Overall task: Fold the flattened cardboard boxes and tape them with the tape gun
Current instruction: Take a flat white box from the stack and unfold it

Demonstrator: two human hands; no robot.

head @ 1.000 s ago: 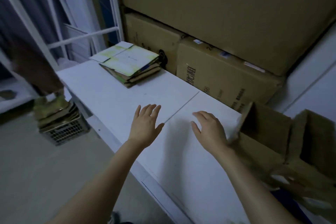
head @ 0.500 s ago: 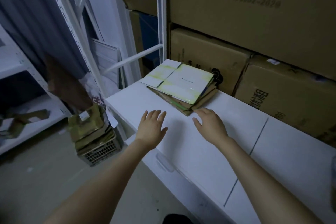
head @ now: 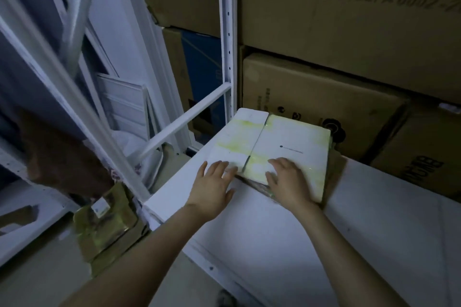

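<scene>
Flatly stacked, the flattened cardboard boxes [head: 294, 142] lie under and just beyond both grips. The top sheet is smooth white with yellow-green blotches and a straight crease, and brown corrugated edges show below it. The lower layers are mostly hidden, and blur smears the fingertips. The right grip [head: 287, 182] rests palm-down on the top sheet, fingers straight, clasping nothing. The left grip [head: 214, 187], spread open, lies on the plain white surface [head: 274, 244] with its fingertips at the stack's near edge. Beyond the right grip, a dark round thing [head: 335, 131] is hard to make out.
</scene>
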